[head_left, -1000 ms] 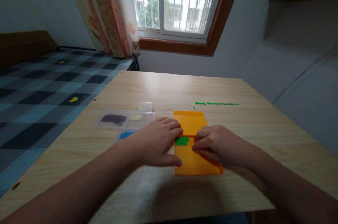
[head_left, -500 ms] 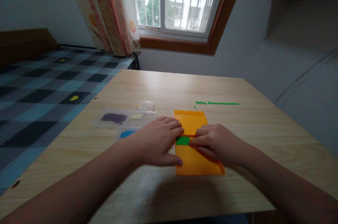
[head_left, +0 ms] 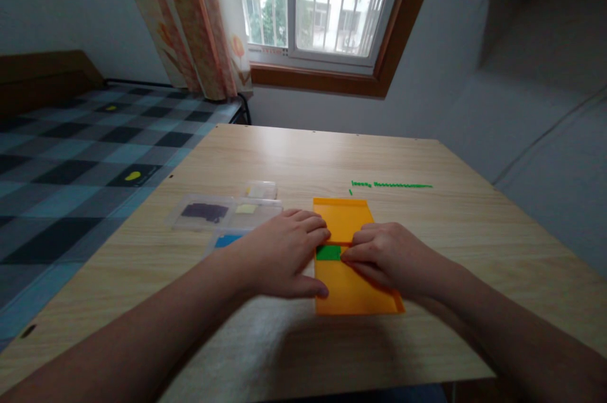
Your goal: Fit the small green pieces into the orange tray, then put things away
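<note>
An orange tray (head_left: 355, 295) with raised edges and a bar across it lies on the table in front of me. Just below the bar, a green rectangular patch (head_left: 328, 253) rests in the tray. My left hand (head_left: 289, 251) lies over the tray's left edge, fingers stretched and thumb apart. The fingers of my right hand (head_left: 377, 251) are pinched together over the tray, their tips at the patch's right end. Whatever is between those fingertips is too small or hidden to make out.
Beyond the tray, a row of small green pieces (head_left: 391, 185) lies on the wooden table (head_left: 284, 156). To the left sit clear plastic boxes, one with dark purple pieces (head_left: 205, 212) and one with blue contents (head_left: 227, 240), partly behind my left forearm. A bed (head_left: 95, 143) adjoins the table.
Almost nothing differs. My right fingertips have shifted very slightly at the green patch's right end; my left hand and the tray stay in place.
</note>
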